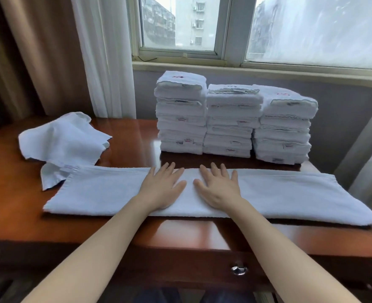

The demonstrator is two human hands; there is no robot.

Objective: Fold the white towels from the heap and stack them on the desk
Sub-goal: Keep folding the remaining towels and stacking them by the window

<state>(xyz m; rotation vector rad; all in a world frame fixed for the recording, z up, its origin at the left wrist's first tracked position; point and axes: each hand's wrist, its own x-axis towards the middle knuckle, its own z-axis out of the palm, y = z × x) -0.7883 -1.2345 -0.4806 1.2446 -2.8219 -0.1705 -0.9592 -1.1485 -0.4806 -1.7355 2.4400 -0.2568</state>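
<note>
A white towel (290, 193), folded into a long strip, lies across the front of the wooden desk (10, 204). My left hand (163, 186) and my right hand (219, 188) press flat on its middle, side by side, fingers straight and spread. Behind them stand three stacks of folded white towels: a tall left stack (181, 114), a middle stack (232, 121) and a right stack (284, 125). At the left of the desk lies a loose, crumpled white towel (60, 138), its lower corner close to the strip's left end.
A window (180, 25) with a sill runs behind the stacks. Curtains (102, 55) hang at the back left, and another curtain (368, 162) hangs at the right edge. A metal drawer knob (238, 269) sits on the desk's front face below my right forearm.
</note>
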